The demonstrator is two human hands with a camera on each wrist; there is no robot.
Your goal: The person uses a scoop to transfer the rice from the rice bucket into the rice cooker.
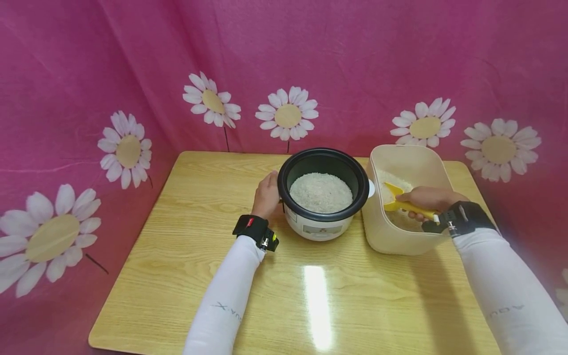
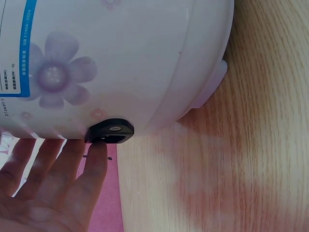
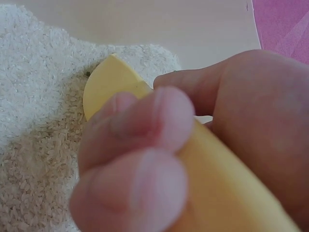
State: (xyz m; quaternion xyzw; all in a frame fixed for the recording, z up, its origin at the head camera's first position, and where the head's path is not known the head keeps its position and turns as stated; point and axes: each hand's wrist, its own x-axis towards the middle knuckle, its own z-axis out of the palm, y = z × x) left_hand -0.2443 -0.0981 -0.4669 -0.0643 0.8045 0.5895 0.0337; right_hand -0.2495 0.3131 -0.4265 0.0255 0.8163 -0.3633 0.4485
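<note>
My right hand [image 1: 428, 198] grips the handle of a yellow scoop [image 1: 395, 195] inside a cream rice bin [image 1: 377, 236]. In the right wrist view, curled fingers wrap the handle, and the scoop's blade [image 3: 108, 82] lies against loose white rice [image 3: 38, 92]. Left of the bin stands a white rice cooker [image 1: 317, 229] with a dark pot inside, holding white rice [image 1: 321, 192]. My left hand [image 1: 266, 195] rests on the cooker's left side. Its fairly straight fingers [image 2: 67, 162] touch the wall, one at a small black socket [image 2: 111, 130], in the left wrist view.
Cooker and bin stand near the back of a wooden table [image 1: 199, 276]. A pink curtain [image 1: 346, 59] with large white daisies hangs behind and on both sides. A white tab [image 1: 371, 188] sticks out of the cooker's right side, close to the bin.
</note>
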